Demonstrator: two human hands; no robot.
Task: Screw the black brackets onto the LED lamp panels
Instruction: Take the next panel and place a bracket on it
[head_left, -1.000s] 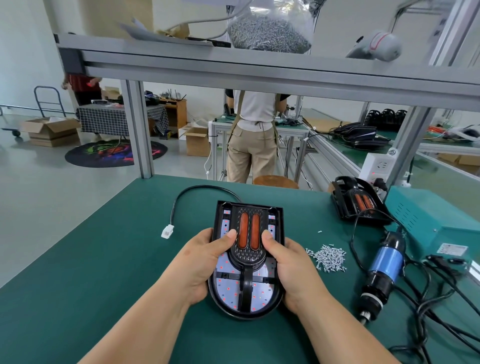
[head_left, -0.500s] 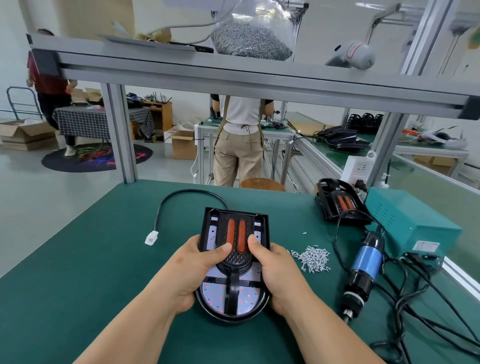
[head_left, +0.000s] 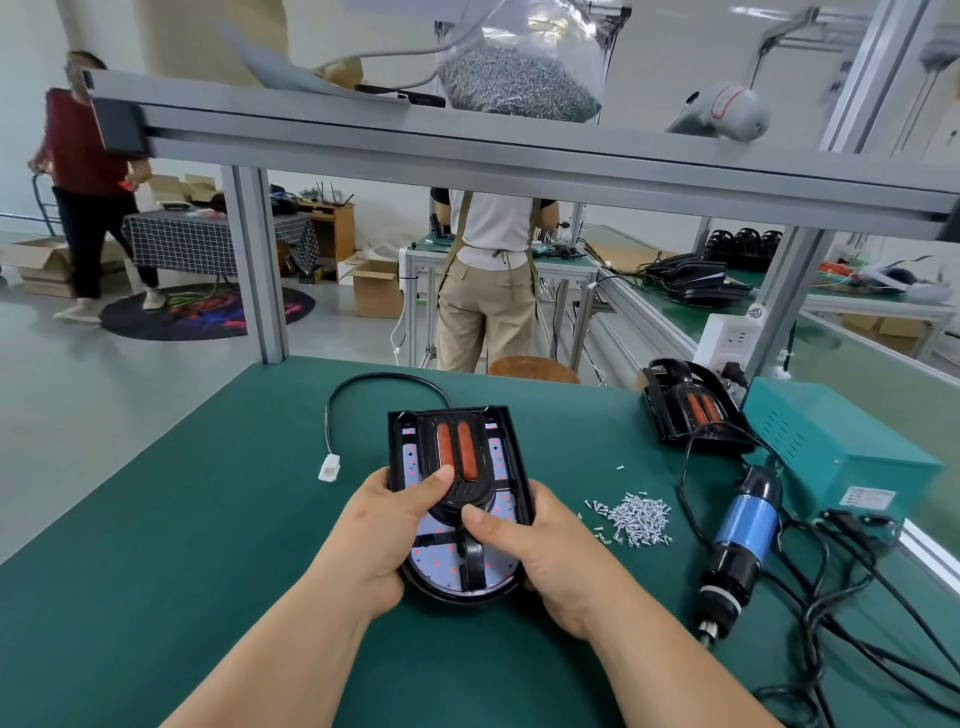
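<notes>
- So, far left of the green bench (head_left: 156, 545) is just bare mat, running out to the left edge with lots of free room.
- A white plug (head_left: 329, 467) on a black cable (head_left: 363, 382) lies just left of the lamp, loose on the mat.
- Left hand (head_left: 382, 530) is wrapped around the left side of the LED lamp panel (head_left: 460, 506), thumb pressing on the black bracket (head_left: 460, 470).
- The panel sits mid-bench: black housing, rounded near end, pale board with red dots, and the bracket has two orange bars.
- Right hand (head_left: 540, 551) closes on the right side, thumb on the bracket's lower stem.
- Screws (head_left: 636, 519) are piled just right of it, then a blue screwdriver (head_left: 740, 540) tangled in cables.
- Second lamp (head_left: 691, 408) sits back right beside a teal box (head_left: 831, 457); its label is too small to read.
</notes>
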